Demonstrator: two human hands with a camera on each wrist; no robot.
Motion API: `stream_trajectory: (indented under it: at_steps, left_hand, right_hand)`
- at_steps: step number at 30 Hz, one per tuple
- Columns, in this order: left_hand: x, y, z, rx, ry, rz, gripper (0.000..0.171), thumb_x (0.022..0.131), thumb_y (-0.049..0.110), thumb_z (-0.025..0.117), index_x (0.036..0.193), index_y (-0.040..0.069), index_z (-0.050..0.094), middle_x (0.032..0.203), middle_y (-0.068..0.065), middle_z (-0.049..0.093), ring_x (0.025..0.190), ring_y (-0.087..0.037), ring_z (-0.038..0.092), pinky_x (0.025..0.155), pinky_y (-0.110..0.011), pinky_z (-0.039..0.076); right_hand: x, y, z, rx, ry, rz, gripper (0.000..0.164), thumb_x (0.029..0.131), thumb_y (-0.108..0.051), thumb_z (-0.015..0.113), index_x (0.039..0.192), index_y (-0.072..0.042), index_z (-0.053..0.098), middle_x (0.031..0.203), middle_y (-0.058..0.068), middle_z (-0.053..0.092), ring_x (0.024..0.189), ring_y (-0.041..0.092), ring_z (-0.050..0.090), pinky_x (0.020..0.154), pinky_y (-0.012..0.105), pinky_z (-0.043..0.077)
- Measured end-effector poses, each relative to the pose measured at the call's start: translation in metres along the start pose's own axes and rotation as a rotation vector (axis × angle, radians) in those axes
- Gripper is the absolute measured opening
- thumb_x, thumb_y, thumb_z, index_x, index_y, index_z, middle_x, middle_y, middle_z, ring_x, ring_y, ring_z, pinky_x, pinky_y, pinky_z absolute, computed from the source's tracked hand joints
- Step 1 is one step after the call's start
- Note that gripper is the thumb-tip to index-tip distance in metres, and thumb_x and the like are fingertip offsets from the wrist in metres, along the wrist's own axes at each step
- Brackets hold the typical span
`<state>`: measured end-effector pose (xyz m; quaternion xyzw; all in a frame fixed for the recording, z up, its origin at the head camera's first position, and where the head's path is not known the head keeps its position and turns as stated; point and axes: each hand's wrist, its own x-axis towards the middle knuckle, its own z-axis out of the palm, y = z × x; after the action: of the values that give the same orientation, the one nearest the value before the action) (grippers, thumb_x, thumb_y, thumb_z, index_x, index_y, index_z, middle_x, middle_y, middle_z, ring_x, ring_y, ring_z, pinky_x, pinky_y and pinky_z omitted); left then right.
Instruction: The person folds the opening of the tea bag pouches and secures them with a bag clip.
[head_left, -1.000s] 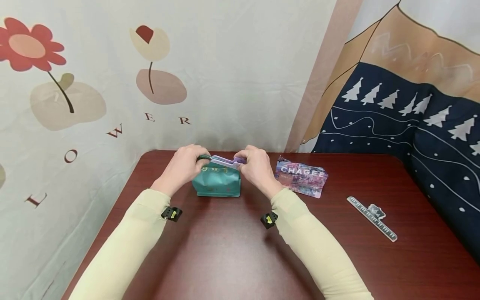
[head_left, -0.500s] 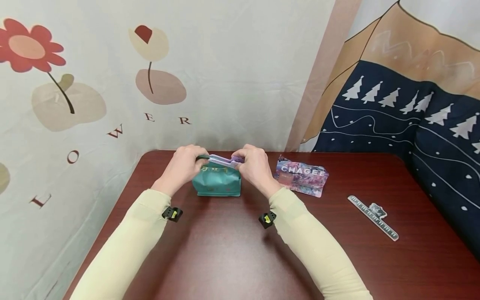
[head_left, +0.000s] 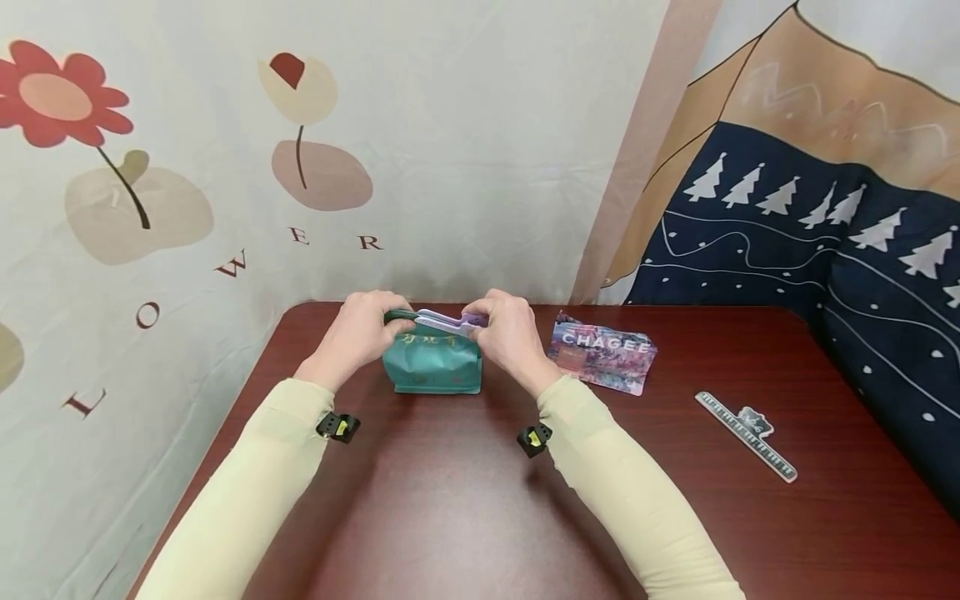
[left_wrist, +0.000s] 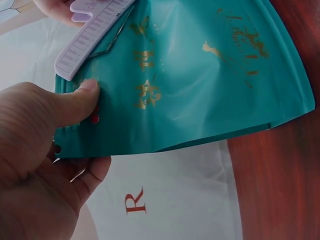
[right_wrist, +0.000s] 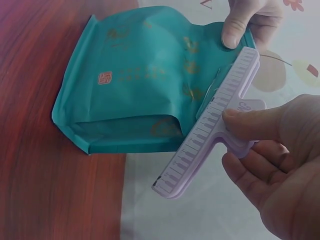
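A teal foil bag (head_left: 435, 373) with gold characters stands upright near the table's back edge. My left hand (head_left: 362, 327) pinches the top left corner of it, thumb on the front face in the left wrist view (left_wrist: 75, 106) and fingers behind. A long lilac sealing clip (right_wrist: 207, 127) with a piano-key print lies across the bag's top edge. My right hand (head_left: 512, 327) holds this clip by its handle, thumb on one side and fingers on the other. In the right wrist view the clip's lower end juts past the bag's side.
To the right lies a purple-pink CHAGEE pouch (head_left: 603, 358). Further right, a grey-white sealing clip (head_left: 746, 435) with a similar print rests on the red-brown table (head_left: 450, 500). A printed cloth (head_left: 487, 167) hangs behind the table.
My left hand has slid slightly to the left along the bag's top, uncovering more of the teal corner. My right hand and the lilac clip have shifted slightly left.
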<state>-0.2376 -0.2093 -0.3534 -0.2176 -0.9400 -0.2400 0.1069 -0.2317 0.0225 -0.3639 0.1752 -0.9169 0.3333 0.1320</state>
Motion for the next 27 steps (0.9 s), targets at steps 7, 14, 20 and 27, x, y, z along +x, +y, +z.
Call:
stream_trajectory:
  at_steps: [7,14,20,27]
  left_hand:
    - [-0.0005,-0.0023,0.0018,-0.020,0.029,0.000,0.012,0.088,0.007,0.081,0.100,0.005,0.081,0.111,-0.018,0.076,0.097,-0.034,0.074,0.080,-0.048,0.059]
    - [0.0007,-0.0034,0.0041,-0.012,0.048,0.015,0.013,0.087,0.007,0.082,0.100,0.005,0.082,0.112,-0.018,0.076,0.096,-0.034,0.074,0.079,-0.048,0.059]
    - [0.0011,-0.0034,0.0053,-0.005,0.055,0.017,0.012,0.087,0.006,0.082,0.099,0.005,0.082,0.108,-0.017,0.077,0.091,-0.032,0.073,0.073,-0.045,0.056]
    - [0.0027,-0.0041,0.0064,-0.007,0.054,0.013,0.010,0.089,0.008,0.081,0.099,0.005,0.081,0.101,-0.012,0.078,0.079,-0.026,0.068,0.067,-0.039,0.051]
  right_hand:
    - [-0.0014,-0.0008,0.0005,0.028,0.003,0.015,0.016,0.087,-0.006,0.082,0.102,-0.010,0.083,0.088,0.003,0.067,0.085,0.022,0.066,0.075,0.035,0.057]
    - [-0.0010,-0.0015,0.0023,0.038,0.018,0.015,0.017,0.086,-0.005,0.083,0.102,-0.010,0.083,0.087,0.002,0.067,0.084,0.021,0.066,0.074,0.034,0.056]
    - [0.0012,-0.0030,0.0034,0.045,0.006,0.019,0.018,0.085,-0.006,0.084,0.103,-0.010,0.083,0.088,0.003,0.068,0.084,0.021,0.066,0.074,0.034,0.056]
    - [0.0053,-0.0003,0.0018,0.064,-0.011,0.032,0.019,0.082,-0.005,0.086,0.099,-0.012,0.084,0.089,0.002,0.070,0.085,0.020,0.066,0.075,0.034,0.056]
